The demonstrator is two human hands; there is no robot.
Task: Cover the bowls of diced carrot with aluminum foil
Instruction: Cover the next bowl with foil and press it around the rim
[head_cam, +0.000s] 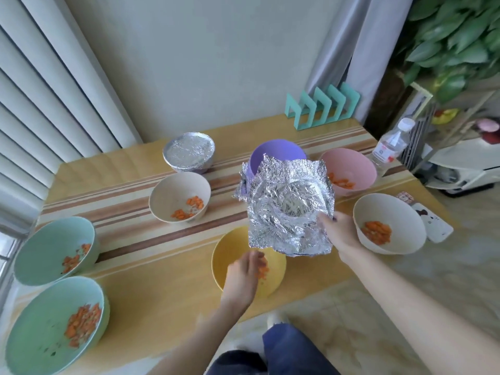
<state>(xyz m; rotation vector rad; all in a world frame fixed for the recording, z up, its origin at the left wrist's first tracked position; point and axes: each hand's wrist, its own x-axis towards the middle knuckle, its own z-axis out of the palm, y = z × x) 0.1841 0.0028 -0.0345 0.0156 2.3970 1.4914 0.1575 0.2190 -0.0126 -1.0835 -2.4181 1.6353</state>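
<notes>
Aluminium foil sheet (289,209), crumpled and dented in a round shape, hangs pinched at its right edge between thumb and fingers of the right hand (339,231), held above the table (162,288) in front of the purple bowl (276,155). Just below its lower edge the left hand (243,274) reaches over the yellow bowl (220,263), fingers loosely extended and blurred, gripping nothing visible. Diced carrot lies uncovered in the pink bowl (351,163), left beige bowl (173,190), right beige bowl (387,209), far green bowl (48,239) and near green bowl (40,320); a foil-covered bowl (188,152) sits at the far side

Eight bowls (167,190), one foil sheet (289,207), one bottle (389,143)
</notes>
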